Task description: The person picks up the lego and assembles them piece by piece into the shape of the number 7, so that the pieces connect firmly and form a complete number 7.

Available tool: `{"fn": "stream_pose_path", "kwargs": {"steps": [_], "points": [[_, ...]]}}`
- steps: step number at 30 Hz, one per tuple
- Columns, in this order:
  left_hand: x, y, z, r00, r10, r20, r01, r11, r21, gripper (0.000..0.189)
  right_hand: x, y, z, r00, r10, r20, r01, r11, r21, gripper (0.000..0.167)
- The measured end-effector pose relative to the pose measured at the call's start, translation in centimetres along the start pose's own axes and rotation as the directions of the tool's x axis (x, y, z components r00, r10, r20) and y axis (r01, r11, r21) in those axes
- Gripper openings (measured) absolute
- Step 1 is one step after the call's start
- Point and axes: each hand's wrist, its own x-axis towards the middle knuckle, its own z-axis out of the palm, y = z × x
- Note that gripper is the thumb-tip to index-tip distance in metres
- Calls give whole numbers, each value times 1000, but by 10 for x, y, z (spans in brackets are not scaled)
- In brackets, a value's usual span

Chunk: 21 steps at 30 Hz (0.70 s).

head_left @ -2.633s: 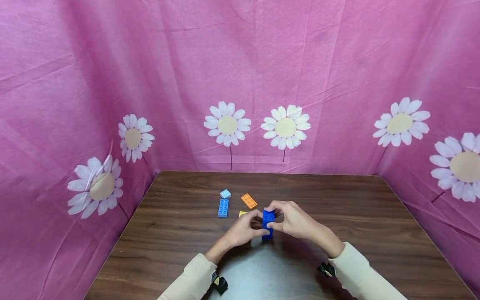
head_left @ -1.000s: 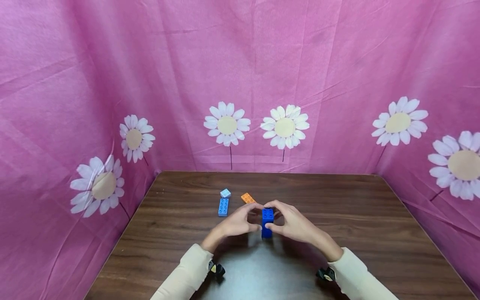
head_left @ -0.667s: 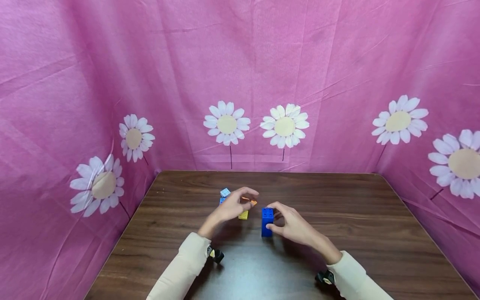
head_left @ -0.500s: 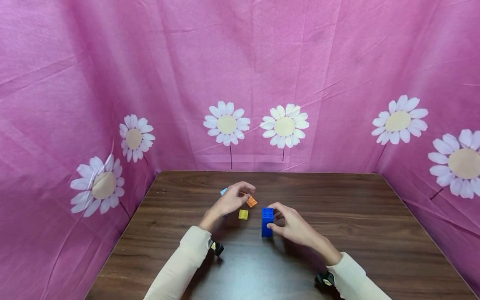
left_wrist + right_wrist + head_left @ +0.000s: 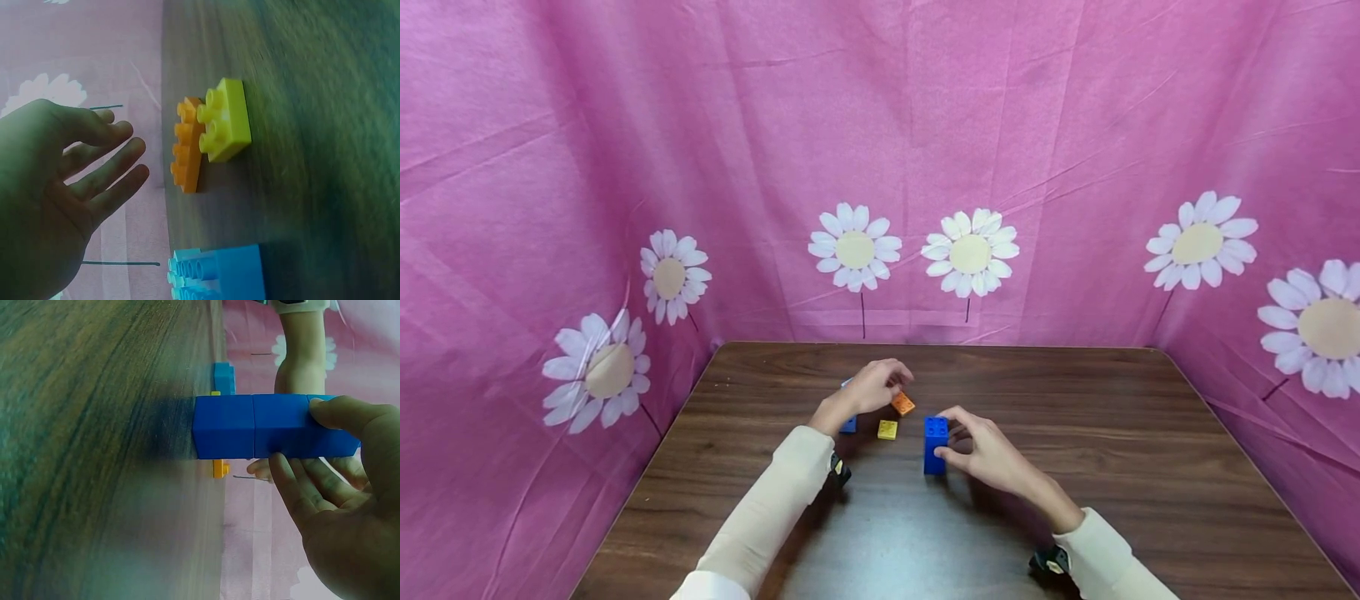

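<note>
The right hand pinches the stack of dark-blue toy bricks near its top, thumb and fingers at the sides – probably so that it stands steady and upright on the wooden table. The left hand, relaxed and holding nothing, hovers close to the orange toy brick – this one lies flat, studs upward, just beyond the yellow four-stud brick; no container is in view.

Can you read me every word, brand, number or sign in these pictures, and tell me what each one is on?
None can be read.
Dark blue plastic brick tower, orange plastic brick, yellow plastic brick, light blue plastic bricks: no legible lettering.
Pink cloth backdrop with printed white daisies: no writing seen.
Small black wrist devices: too small to tell whether anything is written on them.
</note>
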Motion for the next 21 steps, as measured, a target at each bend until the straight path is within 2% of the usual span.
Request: {"fn": "stream_pose_path", "kwargs": {"steps": [6, 13, 17, 21], "points": [[5, -1, -1, 994, -26, 104, 8, 985, 171, 30, 0, 1, 0, 1000, 18, 6, -19, 1000, 22, 34], [4, -5, 5, 974, -42, 222, -14, 969, 246, 36, -1, 5, 1, 1000, 19, 8, -19, 999, 29, 35], [5, -7, 11, 971, -36, 235, -49, 937, 345, 36, -1, 6, 1, 1000, 26, 14, -26, 999, 41, 35], [7, -8, 16, 975, -42, 218, -52, 912, 408, 32, -1, 5, 1, 999, 34, 17, -35, 998, 44, 35]]}}
